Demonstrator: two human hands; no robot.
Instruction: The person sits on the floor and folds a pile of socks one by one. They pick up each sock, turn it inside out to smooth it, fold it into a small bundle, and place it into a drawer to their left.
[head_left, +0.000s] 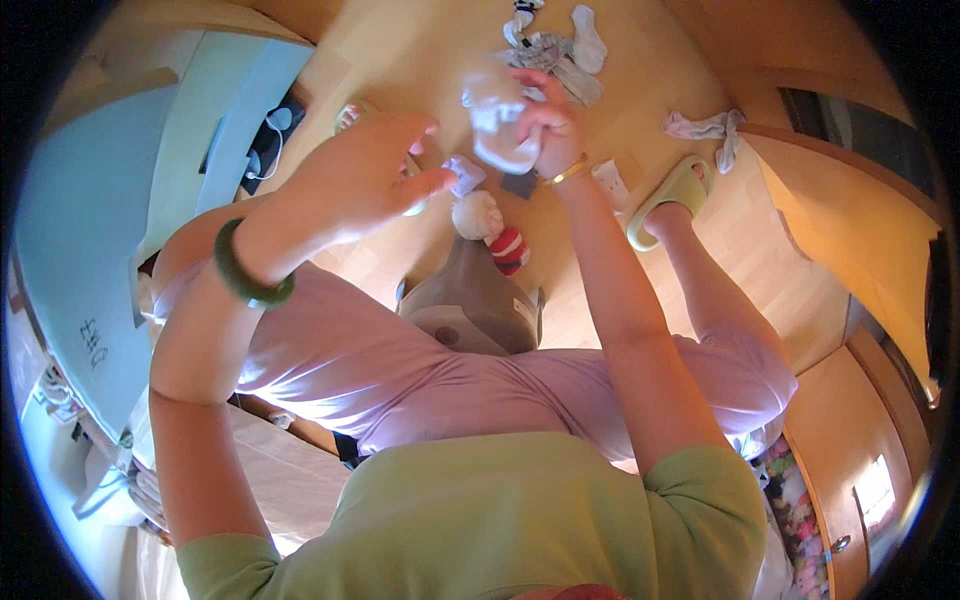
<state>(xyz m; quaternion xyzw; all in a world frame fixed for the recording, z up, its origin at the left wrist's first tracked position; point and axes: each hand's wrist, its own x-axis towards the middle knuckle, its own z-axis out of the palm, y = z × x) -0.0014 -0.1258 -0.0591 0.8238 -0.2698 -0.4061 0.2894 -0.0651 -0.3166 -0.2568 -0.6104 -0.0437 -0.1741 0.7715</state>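
A white sock (495, 131), blurred by motion, hangs from my right hand (551, 124), whose fingers are closed on its right side. My left hand (375, 176) is raised to the left of it, empty, with thumb and fingers apart. Below the hands, a rolled lavender sock (466, 177), a rolled cream sock (476, 215) and a rolled red striped sock (510, 251) form a line; whether they rest on the floor or on the grey object is hard to tell. Beyond my right hand lies a loose pile of white and grey socks (551, 52).
Between my legs stands a grey plastic object (472, 307). A light green slipper (671, 202) is on my right foot. Pinkish-grey socks (705, 131) lie near the wooden furniture at right. A white item (611, 184) is on the floor. A pale blue panel (97, 225) stands at left.
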